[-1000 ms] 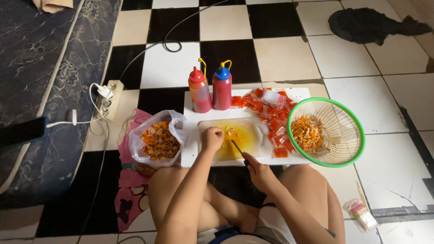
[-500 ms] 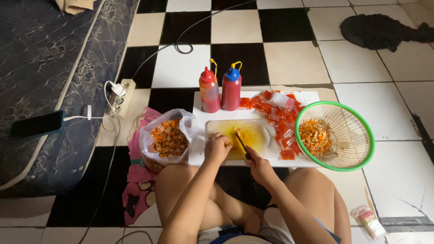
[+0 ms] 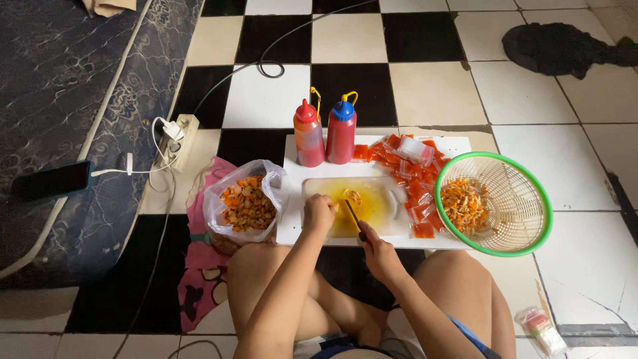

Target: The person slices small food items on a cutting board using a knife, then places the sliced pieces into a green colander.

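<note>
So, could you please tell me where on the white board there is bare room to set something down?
The white board is bare at its far right corner, beyond the red sachets, and left of the two squeeze bottles. The middle is crowded by the cutting board, both hands and the green basket.

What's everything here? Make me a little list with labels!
place: checkered tile floor, person seated
left hand: resting on the cutting board
right hand: holding a knife, blade over the board
on board: a small orange piece
left of board: plastic bag of orange pieces
right of board: green basket with orange pieces
behind board: two red squeeze bottles, red sachets
underneath: white tray
far left: power strip, phone
</note>
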